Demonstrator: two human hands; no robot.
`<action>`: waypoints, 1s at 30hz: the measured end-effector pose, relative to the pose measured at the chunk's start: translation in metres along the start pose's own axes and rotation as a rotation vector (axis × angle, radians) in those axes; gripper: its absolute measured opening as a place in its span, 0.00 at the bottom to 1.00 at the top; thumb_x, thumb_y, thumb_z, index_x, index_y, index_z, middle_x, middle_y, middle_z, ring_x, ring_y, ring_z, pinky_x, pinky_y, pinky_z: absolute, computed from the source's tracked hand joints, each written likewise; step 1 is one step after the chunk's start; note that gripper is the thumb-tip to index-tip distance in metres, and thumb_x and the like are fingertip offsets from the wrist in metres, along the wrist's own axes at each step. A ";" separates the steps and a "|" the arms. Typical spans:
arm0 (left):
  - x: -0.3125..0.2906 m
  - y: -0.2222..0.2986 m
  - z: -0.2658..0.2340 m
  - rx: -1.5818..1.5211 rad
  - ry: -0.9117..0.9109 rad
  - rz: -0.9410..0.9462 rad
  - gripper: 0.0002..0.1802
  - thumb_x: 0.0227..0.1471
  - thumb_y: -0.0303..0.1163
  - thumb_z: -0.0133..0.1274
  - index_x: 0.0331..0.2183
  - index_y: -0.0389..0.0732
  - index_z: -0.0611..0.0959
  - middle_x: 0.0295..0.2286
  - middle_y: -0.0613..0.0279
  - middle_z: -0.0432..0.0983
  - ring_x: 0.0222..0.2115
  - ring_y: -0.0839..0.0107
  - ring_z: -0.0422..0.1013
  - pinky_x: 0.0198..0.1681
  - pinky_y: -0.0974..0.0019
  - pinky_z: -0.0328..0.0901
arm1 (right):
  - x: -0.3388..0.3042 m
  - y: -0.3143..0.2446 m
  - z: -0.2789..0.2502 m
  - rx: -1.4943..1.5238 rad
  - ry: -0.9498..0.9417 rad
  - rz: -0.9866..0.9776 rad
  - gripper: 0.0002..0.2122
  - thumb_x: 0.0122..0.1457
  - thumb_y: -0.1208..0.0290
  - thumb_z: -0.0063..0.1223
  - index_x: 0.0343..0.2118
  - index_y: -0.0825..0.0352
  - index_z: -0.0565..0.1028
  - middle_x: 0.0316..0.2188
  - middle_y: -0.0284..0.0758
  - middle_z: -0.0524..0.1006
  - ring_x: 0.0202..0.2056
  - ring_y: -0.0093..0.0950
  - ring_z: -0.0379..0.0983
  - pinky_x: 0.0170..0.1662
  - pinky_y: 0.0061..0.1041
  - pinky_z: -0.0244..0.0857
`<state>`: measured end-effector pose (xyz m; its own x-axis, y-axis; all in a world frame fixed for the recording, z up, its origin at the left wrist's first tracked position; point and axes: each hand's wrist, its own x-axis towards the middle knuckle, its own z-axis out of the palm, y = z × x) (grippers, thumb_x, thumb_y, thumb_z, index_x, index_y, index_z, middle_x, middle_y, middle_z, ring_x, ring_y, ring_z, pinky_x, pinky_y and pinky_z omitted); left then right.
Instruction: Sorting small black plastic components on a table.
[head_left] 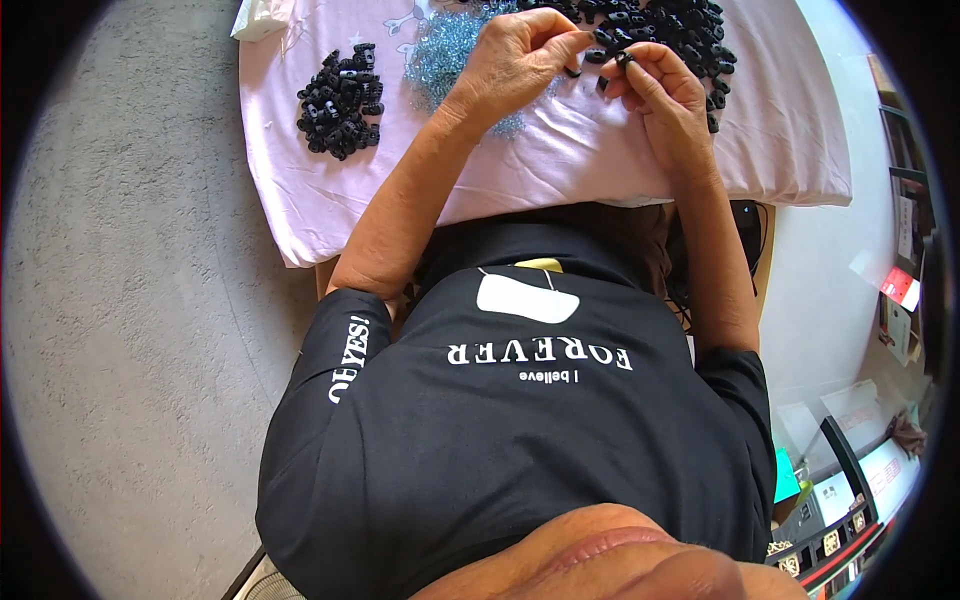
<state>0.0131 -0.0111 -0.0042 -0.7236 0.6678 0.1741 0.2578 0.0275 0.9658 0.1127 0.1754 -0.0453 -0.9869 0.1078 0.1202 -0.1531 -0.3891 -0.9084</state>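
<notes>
My right hand (668, 100) pinches a small black plastic piece, which looks like a cord lock part (624, 60), between thumb and fingertips. Close to its left, my left hand (522, 62) has thumb and forefinger pressed together; whatever they hold is too small to make out. Under and beside that hand lies a heap of tiny pale-blue, shiny pieces (435, 65), possibly springs. Behind both hands spreads a large pile of loose black plastic parts (690, 35). A smaller pile of black cord locks (342, 108) sits apart on the left.
Pale pink cloth (570, 172) covers the table, its near edge at my lap. A white box (260, 18) stands at the far left corner. Dark cables (762, 225) hang below the table on the right. Shelves with boxes (895, 330) line the right side.
</notes>
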 end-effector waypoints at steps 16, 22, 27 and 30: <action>-0.014 0.004 -0.001 1.011 -0.082 0.089 0.07 0.50 0.35 0.60 0.30 0.43 0.86 0.32 0.56 0.77 0.39 0.56 0.75 0.46 0.55 0.69 | 0.005 0.017 -0.017 0.156 0.116 -0.084 0.09 0.66 0.77 0.52 0.47 0.68 0.75 0.41 0.37 0.81 0.39 0.23 0.78 0.47 0.23 0.72; -0.016 -0.001 0.001 1.072 -0.060 0.160 0.06 0.49 0.32 0.61 0.29 0.41 0.84 0.30 0.58 0.76 0.36 0.58 0.74 0.43 0.56 0.69 | 0.005 0.016 -0.012 0.084 0.093 -0.060 0.08 0.66 0.77 0.52 0.47 0.69 0.75 0.41 0.37 0.81 0.39 0.23 0.78 0.47 0.23 0.71; -0.015 -0.004 0.003 1.027 -0.007 0.218 0.05 0.50 0.30 0.58 0.30 0.40 0.81 0.30 0.56 0.76 0.35 0.55 0.74 0.42 0.55 0.69 | 0.004 0.015 -0.016 0.160 0.108 -0.083 0.08 0.65 0.78 0.52 0.47 0.69 0.75 0.40 0.39 0.81 0.39 0.25 0.78 0.47 0.24 0.72; -0.016 -0.004 0.002 0.990 0.006 0.205 0.05 0.51 0.28 0.57 0.31 0.40 0.79 0.30 0.55 0.76 0.35 0.54 0.74 0.42 0.55 0.69 | 0.003 0.013 -0.013 0.155 0.149 -0.106 0.08 0.65 0.78 0.53 0.46 0.70 0.75 0.40 0.40 0.81 0.39 0.26 0.79 0.46 0.24 0.73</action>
<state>0.0245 -0.0202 -0.0113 -0.6083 0.7254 0.3222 0.7908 0.5191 0.3242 0.1087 0.1828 -0.0623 -0.9483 0.2845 0.1409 -0.2727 -0.5027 -0.8203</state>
